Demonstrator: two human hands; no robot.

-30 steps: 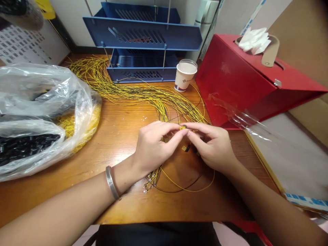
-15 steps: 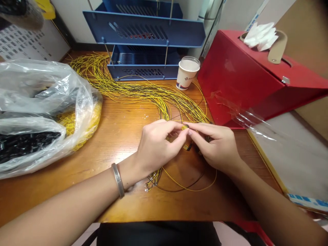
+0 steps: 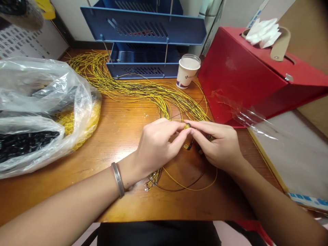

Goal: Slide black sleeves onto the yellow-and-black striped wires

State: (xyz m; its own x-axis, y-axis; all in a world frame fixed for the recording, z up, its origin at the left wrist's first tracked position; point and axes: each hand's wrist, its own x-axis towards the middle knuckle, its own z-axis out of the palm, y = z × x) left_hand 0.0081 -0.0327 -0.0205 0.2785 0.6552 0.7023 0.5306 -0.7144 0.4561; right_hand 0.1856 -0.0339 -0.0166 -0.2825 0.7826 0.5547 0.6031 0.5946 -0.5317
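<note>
Several thin yellow and dark wires (image 3: 155,177) with clear tips lie nearest on the brown wooden bench (image 3: 123,206). Just beyond, the left hand (image 3: 159,140) and the right hand (image 3: 220,144) pinch together one small yellow-and-black piece (image 3: 187,126) between thumbs and forefingers. Behind them lies a long yellow-and-black wire bundle (image 3: 138,89), and farther stands a white paper cup (image 3: 185,72).

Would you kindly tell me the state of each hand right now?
Left hand: closed, holding a small yellow-and-black part.
Right hand: closed, holding the same part.
</note>
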